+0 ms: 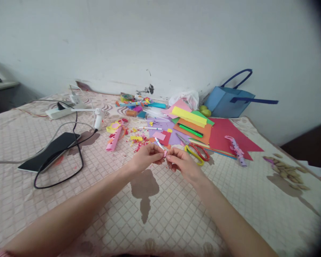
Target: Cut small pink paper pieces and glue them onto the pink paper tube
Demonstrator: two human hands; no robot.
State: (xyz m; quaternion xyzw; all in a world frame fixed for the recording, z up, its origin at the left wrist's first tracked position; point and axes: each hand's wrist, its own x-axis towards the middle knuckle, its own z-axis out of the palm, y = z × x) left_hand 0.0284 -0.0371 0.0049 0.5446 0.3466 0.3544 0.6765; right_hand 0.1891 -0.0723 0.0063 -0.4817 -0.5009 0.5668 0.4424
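My left hand and my right hand meet over the middle of the table, both closed in a pinch. Between their fingertips is a small piece of pink paper, mostly covered by the fingers. Just beyond lie a white pen, a red paper piece and a sheet of purple paper. Close to my right hand are scissors with yellow handles and scissors with red handles. Colourful paper scraps are strewn beyond my left hand.
At left, a black tablet-like slab lies under looping cables near a white power strip. A pink paper roll with a yellow flower, a purple paper roll, peanuts, red paper and a blue bag surround the work area.
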